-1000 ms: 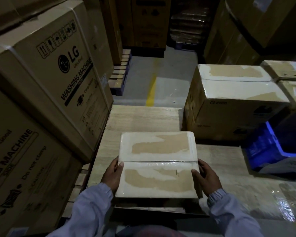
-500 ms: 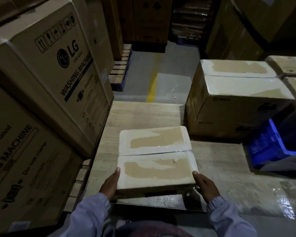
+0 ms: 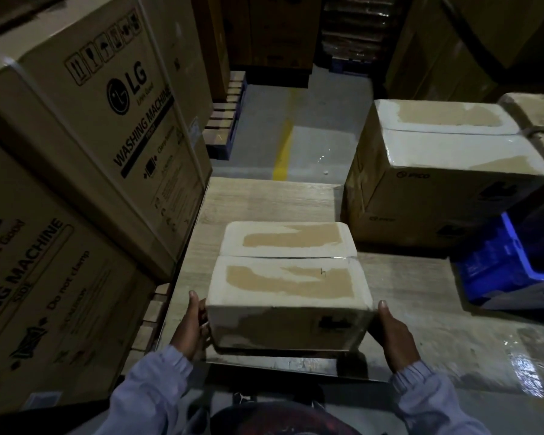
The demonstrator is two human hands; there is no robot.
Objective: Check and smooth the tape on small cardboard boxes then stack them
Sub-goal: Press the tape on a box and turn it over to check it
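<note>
A small cardboard box [image 3: 288, 277], its top mostly covered in pale glossy tape with brown patches showing, sits at the near edge of a wooden platform [image 3: 264, 199]. My left hand [image 3: 190, 328] presses flat against the box's left side. My right hand [image 3: 393, 337] presses against its right side, near the lower corner. Both hands clamp the box between them, and its taped front face is turned toward me. A taped seam runs across the middle of the top.
Tall washing machine cartons [image 3: 85, 146] lean close on the left. A larger taped box [image 3: 446, 171] stands at the back right of the platform, with more boxes behind it. A blue plastic crate [image 3: 509, 271] lies at the right. A floor aisle with a yellow line [image 3: 283, 146] lies ahead.
The box has moved away from me and lower toward the platform, so its front face now shows. Both hands slid down from the top edges to the sides.
</note>
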